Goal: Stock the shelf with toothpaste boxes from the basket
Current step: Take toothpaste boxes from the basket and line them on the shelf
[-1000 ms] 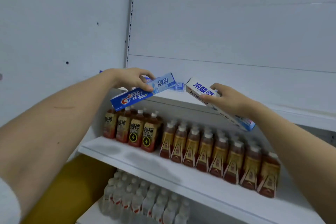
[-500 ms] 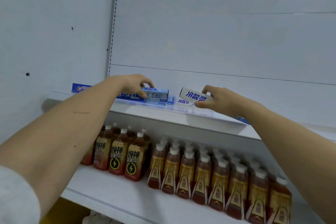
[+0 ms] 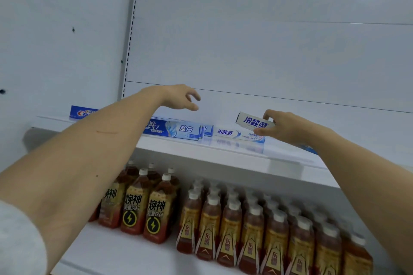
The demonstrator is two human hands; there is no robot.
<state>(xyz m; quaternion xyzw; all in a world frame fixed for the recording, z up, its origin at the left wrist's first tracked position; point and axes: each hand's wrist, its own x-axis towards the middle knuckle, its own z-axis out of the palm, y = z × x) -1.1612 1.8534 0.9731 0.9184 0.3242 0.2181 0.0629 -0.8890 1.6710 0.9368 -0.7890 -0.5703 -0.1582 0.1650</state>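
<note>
While the left hand (image 3: 178, 98) hovers with loosely spread, empty fingers above the upper shelf (image 3: 223, 152) at mid-frame, the right hand (image 3: 288, 127) pinches a white toothpaste box (image 3: 254, 122) with blue lettering, raised and tilted just above the shelf. Directly below that box lies a second white box (image 3: 237, 134), flat on the shelf. To its left rests a blue Crest box (image 3: 176, 129), free of the left hand, with the end of another blue box (image 3: 207, 130) showing just behind it. Further left, partly hidden by the left forearm, another Crest box (image 3: 81, 111) lies near the shelf's end. On the lower shelf (image 3: 111, 252), brown drink bottles with lightning labels (image 3: 154, 212) stand at lower centre, and rows of gold-labelled bottles (image 3: 252, 236) fill the lower right.
</note>
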